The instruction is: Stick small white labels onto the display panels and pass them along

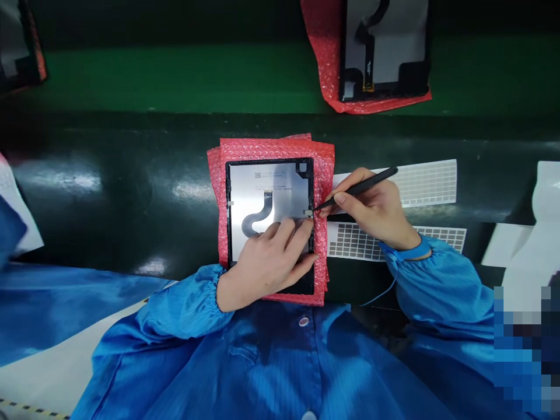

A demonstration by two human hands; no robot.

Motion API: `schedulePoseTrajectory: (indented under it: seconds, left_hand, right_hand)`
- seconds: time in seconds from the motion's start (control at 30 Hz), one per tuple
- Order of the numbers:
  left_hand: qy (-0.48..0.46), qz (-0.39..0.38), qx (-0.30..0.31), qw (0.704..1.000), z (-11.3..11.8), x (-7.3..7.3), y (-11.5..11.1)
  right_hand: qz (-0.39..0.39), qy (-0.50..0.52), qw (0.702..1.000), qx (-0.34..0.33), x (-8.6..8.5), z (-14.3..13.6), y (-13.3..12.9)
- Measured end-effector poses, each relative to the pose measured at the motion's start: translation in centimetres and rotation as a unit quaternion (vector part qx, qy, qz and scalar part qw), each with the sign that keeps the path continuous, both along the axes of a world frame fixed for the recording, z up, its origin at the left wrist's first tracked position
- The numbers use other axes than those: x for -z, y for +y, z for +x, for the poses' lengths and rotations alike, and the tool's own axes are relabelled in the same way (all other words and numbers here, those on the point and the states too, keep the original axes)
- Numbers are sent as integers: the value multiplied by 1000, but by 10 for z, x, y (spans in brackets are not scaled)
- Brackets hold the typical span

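Observation:
A tablet screen panel point(289, 175) with a silver back and black frame lies on red bubble wrap point(321, 157). A black flex cable point(262, 217) curves across its back. Over the panel's lower part lies my left hand point(273, 256), holding nothing, its fingers reaching to the right edge. Its fingertip touches or nearly touches a small grey piece of tape point(308, 213) there. My right hand point(371, 204) grips slim black tweezers point(365, 185), their tip at that tape. A similar small piece point(231, 203) sits on the left edge.
Two white sheets with rows of small grey pieces, an upper sheet point(431, 182) and a lower sheet point(356, 248), lie right of the panel. Another panel point(394, 41) on red wrap lies on the green strip point(196, 79) behind. A blue cord point(385, 294) hangs from my right wristband.

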State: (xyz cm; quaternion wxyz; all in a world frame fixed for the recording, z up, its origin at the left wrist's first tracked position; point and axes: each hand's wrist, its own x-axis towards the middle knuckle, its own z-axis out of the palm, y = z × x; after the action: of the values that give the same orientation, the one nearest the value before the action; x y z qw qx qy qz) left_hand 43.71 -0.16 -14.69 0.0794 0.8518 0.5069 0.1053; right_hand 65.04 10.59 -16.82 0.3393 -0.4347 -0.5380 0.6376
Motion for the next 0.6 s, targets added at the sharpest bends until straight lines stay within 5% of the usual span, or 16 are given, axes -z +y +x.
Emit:
schedulePoseTrajectory:
  seconds: [0.6]
  left_hand:
    - [11, -20, -1, 1000, 1, -2, 3]
  right_hand:
    - [0, 5, 1000, 1, 6, 2, 0]
